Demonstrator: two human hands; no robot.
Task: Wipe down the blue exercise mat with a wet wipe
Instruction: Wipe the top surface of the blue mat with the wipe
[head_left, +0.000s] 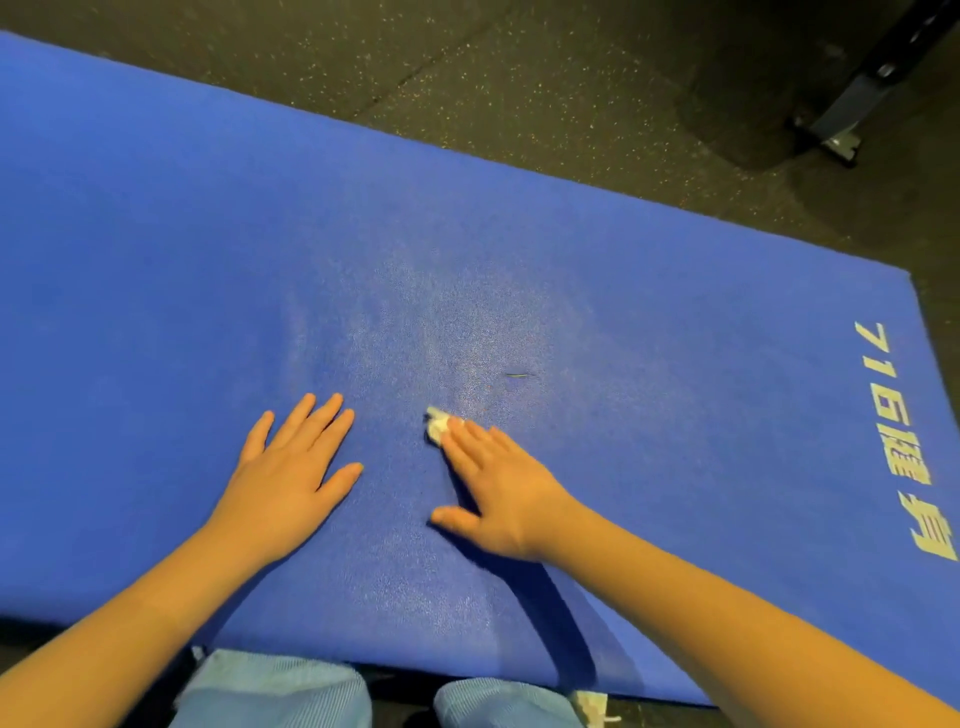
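Note:
A large blue exercise mat (623, 291) lies across the dark floor, with pale printed characters near its right end. A damp sheen shows on the mat's middle. My left hand (291, 467) lies flat on the mat, fingers spread. To its right, my right hand (493, 483) presses a small crumpled white wet wipe (436, 423) against the mat with straight fingers. Only the wipe's far tip shows past the fingertips. A short dark mark sits on the mat just beyond the wipe.
Speckled dark rubber flooring (519, 78) surrounds the mat. A metal equipment foot (841, 130) stands at the top right. My knees in light blue fabric (291, 691) are at the mat's near edge, with a small white scrap (592, 706) beside them.

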